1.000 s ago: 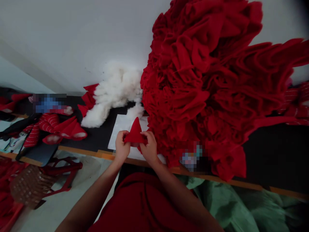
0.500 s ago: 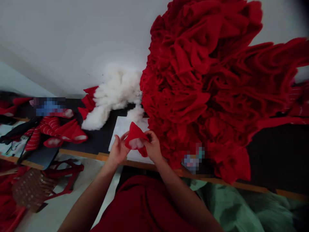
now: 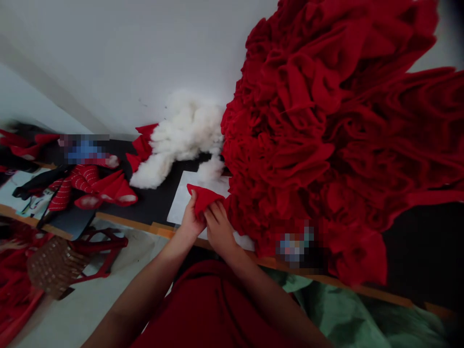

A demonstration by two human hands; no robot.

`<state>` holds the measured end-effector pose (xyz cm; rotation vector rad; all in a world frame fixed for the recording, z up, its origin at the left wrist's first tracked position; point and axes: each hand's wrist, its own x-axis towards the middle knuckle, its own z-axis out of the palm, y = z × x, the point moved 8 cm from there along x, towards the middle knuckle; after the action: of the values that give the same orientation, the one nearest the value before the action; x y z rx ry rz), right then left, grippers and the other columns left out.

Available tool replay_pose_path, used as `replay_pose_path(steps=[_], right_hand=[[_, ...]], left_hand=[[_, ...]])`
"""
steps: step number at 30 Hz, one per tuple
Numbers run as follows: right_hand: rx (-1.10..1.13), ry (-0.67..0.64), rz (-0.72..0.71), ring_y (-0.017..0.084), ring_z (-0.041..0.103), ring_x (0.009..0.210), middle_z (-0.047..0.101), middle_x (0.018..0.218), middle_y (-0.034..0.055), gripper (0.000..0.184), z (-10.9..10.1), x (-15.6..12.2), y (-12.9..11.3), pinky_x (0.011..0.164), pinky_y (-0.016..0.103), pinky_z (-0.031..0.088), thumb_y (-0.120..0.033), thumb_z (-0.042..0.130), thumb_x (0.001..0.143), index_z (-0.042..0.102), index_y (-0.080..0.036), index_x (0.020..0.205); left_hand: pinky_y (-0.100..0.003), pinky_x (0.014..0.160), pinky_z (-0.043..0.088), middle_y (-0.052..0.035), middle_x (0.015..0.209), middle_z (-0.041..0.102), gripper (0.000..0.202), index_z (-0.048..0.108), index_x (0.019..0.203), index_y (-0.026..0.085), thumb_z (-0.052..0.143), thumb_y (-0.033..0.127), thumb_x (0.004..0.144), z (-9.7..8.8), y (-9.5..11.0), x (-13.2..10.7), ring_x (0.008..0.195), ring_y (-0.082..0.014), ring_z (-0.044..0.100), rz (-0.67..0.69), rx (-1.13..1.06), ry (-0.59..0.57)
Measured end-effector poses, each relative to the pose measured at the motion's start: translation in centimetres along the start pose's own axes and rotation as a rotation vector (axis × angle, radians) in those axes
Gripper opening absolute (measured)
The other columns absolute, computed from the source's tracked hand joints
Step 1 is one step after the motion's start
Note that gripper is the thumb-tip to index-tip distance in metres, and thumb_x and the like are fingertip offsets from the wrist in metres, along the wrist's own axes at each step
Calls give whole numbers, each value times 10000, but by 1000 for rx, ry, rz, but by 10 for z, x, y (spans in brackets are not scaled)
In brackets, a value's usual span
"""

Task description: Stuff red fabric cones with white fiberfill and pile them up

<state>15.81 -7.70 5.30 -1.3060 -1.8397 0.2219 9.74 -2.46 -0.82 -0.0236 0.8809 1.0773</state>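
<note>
Red cloth piece [image 3: 206,197], roughly triangular, held up in front of the person's body, just past the front edge of the tabletop [image 3: 152,208]. It lies at one o'clock from the left hand [image 3: 192,218] and at eleven o'clock from the right hand [image 3: 219,228]; both touch it, so neither is nearer. Its long upper edge slants from ten o'clock down towards three o'clock. The left grip is closed around the near-left side, thumb up along the cloth. The right grip is gathered on the lower right side; whether its fingertips press the outside or reach into an opening, I cannot tell.

Behind the piece, a white sheet [image 3: 177,203] lies on the black surface, which has a tan taped edge [image 3: 163,229]. At twelve o'clock sits a small white tuft [image 3: 210,168], with the larger heap of white fluff [image 3: 188,125] beyond, towards eleven. A tall pile of red fabric [image 3: 279,130] rises at one to two o'clock. Green sheeting [image 3: 337,304] hangs at four. Striped red pieces [image 3: 85,179] lie at nine to ten, a woven seat [image 3: 54,266] stands at eight, and a pale wall [image 3: 126,58] closes the far side.
</note>
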Motion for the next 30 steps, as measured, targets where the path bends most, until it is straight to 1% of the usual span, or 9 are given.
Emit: replay_pose_path(steps=[4,9,11,14,16,19,24,28,30], right_hand=[[-60,-115,28,266,425,1147,553,1113,139,404,13,-3,5,947,453,431,-11,370,768,574,-118,1099],[-59,-23,50,274,355,1208,499,1183,161,407,6,-6,3,970,486,397,-30,357,781,538,-96,1139],[-39,-37,16,269,378,1182,526,1142,144,405,8,-4,0,972,480,394,-29,368,779,544,-112,1134],[-24,-66,21,254,428,1103,563,1061,123,385,8,0,2,956,451,412,-33,381,785,561,-130,1111],[-28,-32,50,251,426,1082,547,1063,124,342,1,1,4,948,440,416,-57,391,802,577,-131,1079],[-19,45,67,248,424,1046,504,1083,122,249,-11,1,5,899,423,444,-121,433,816,619,-158,978],[12,-40,189,224,473,875,506,939,115,256,-5,0,21,756,392,489,-139,461,790,612,-161,995],[97,23,237,221,471,967,491,1032,115,215,-12,-2,25,843,385,453,-143,462,793,606,-171,950],[167,53,320,219,468,1006,484,1075,109,212,-14,-2,29,881,383,434,-150,487,775,585,-180,961]], left_hand=[[-197,550,501,-50,684,664,319,594,921,107,398,351,862,-2,-2,-2,592,-123,621,-24,42,12],[-238,661,519,-76,721,670,385,591,966,73,366,370,871,-1,-3,-3,637,-139,634,-40,53,-11],[-239,679,518,-84,722,669,374,598,937,64,374,356,871,1,-5,-3,659,-143,639,-51,50,-20],[-200,623,512,-72,705,669,313,605,838,83,388,306,872,-2,-5,-3,622,-121,634,-46,39,37],[-185,572,505,-60,685,667,321,598,776,96,385,316,873,-4,-5,-2,579,-110,623,-52,39,50],[-192,527,498,-46,636,652,366,584,719,106,373,365,870,-2,-9,-1,523,-105,599,-95,52,16],[-205,583,506,-52,659,653,315,585,737,106,408,334,862,-1,-18,-2,579,-116,617,-119,24,32],[-197,550,496,-43,644,650,365,586,722,110,391,387,859,0,-20,-3,546,-106,604,-134,18,21],[-213,562,501,-53,660,656,401,595,731,107,380,423,854,-1,-20,-3,560,-117,609,-133,38,14]])
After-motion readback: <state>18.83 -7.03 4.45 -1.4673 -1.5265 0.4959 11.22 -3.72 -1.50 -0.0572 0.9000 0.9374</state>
